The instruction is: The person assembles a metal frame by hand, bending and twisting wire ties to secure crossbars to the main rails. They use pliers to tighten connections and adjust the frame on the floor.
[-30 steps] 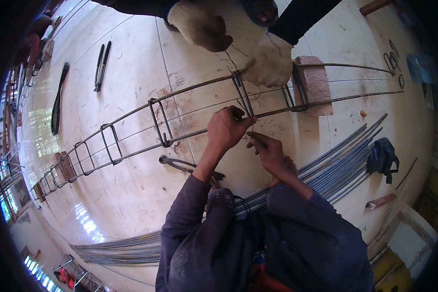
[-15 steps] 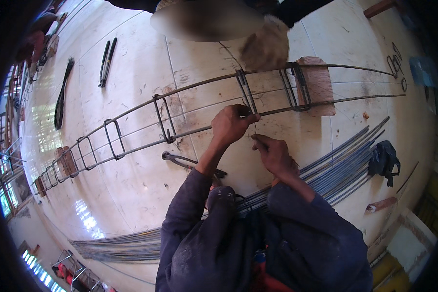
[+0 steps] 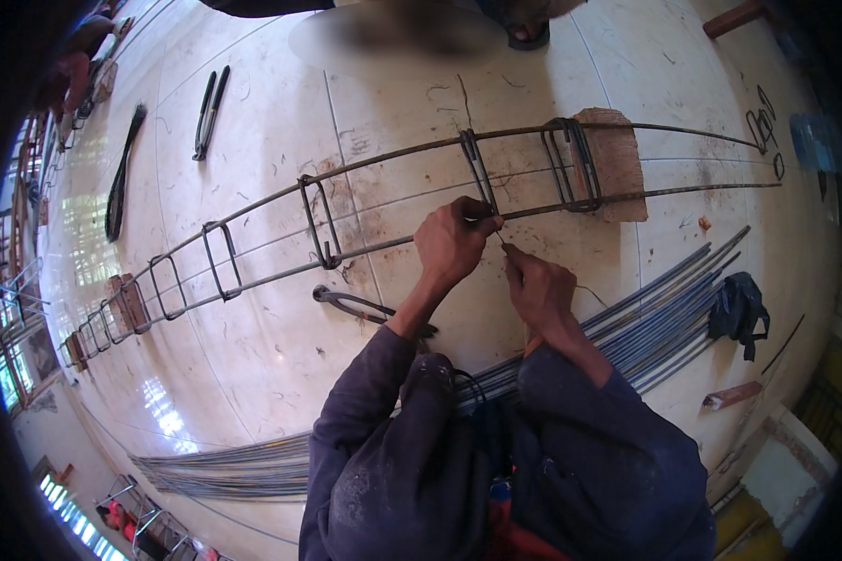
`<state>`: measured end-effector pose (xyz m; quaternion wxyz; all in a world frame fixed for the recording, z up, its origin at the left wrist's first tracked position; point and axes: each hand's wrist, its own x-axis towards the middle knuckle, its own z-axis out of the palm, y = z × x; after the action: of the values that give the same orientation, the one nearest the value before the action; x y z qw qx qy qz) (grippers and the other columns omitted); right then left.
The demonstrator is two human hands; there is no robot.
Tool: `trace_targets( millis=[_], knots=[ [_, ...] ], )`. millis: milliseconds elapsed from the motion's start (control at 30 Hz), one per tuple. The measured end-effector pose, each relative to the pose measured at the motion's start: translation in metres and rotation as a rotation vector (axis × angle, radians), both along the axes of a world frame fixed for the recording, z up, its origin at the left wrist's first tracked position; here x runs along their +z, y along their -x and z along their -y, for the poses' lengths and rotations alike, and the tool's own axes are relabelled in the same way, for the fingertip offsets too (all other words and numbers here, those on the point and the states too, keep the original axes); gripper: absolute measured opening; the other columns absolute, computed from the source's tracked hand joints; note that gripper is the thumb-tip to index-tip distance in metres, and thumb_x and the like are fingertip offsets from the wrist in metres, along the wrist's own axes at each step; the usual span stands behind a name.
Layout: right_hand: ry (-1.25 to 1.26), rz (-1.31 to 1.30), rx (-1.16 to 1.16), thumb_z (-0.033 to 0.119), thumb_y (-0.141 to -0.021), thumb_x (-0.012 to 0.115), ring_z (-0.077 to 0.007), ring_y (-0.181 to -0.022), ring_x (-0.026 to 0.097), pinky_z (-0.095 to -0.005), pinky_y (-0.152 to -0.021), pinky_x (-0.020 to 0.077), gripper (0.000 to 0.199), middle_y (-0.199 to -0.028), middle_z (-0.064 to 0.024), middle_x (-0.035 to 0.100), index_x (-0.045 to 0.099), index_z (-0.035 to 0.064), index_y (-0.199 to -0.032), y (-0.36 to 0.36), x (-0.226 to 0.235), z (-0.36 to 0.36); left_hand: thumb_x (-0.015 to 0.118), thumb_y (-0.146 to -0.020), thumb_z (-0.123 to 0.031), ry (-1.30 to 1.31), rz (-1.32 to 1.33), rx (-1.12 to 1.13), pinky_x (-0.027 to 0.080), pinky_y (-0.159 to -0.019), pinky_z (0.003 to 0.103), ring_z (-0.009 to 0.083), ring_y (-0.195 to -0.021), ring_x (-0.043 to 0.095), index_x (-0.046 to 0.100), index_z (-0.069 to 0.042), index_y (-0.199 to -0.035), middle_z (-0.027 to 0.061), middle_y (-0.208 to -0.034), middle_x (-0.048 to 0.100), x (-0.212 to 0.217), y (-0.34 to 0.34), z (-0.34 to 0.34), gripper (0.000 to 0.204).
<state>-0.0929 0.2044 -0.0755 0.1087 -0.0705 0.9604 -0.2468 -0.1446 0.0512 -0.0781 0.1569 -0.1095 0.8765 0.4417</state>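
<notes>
A long cage of steel rebar point(image 3: 384, 250) runs across the floor, with square stirrups set along its two bars. At the near bar, my left hand point(image 3: 452, 241) is closed on the lower corner of a stirrup point(image 3: 477, 168). Just to the right and nearer to me, my right hand point(image 3: 543, 292) pinches a thin tie wire point(image 3: 499, 237). The wire stretches between the fingers of both hands, and a loose tail shows right of my right hand. My left fingers hide the joint itself.
Wood blocks point(image 3: 617, 182) prop the cage. Pincers point(image 3: 355, 305) lie by my left forearm, long-handled cutters point(image 3: 210, 112) and a wire bundle point(image 3: 124, 178) farther left. Bundled rods point(image 3: 655, 323) run beside my knees, with a black plastic bag point(image 3: 741, 309) on the right. Someone's foot point(image 3: 530, 28) shows at the top.
My right hand has shifted slightly right, and the wire between my hands looks straighter. My left hand stays at the stirrup. A light brown shape above the far bar has gone from view.
</notes>
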Motion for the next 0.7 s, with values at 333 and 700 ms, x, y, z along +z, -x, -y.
trace_targets(
  millis=[333, 700],
  knots=[
    [-0.011, -0.022, 0.206, 0.021, -0.077, 0.065, -0.0272, -0.065, 0.064, -0.0367, -0.059, 0.049, 0.021, -0.075, -0.0072, 0.066, 0.065, 0.0083, -0.095, 0.032, 0.03, -0.009, 0.067, -0.074, -0.041, 0.023, 0.038, 0.03, 0.048, -0.061, 0.035, 0.0253, -0.069, 0.065, 0.071, -0.011, -0.087, 0.009, -0.076, 0.068, 0.003, -0.003, 0.001, 0.032],
    [0.202, -0.014, 0.021, 0.015, -0.08, 0.061, -0.0332, -0.085, 0.063, -0.0393, -0.072, 0.0506, 0.041, -0.101, -0.0159, 0.063, 0.056, 0.005, -0.119, 0.016, -0.001, 0.005, 0.067, -0.075, -0.039, 0.03, -0.052, 0.027, 0.048, -0.061, 0.036, 0.0262, -0.068, 0.065, 0.071, -0.013, -0.085, 0.0096, -0.073, 0.068, -0.003, -0.005, -0.001, 0.029]
  ],
)
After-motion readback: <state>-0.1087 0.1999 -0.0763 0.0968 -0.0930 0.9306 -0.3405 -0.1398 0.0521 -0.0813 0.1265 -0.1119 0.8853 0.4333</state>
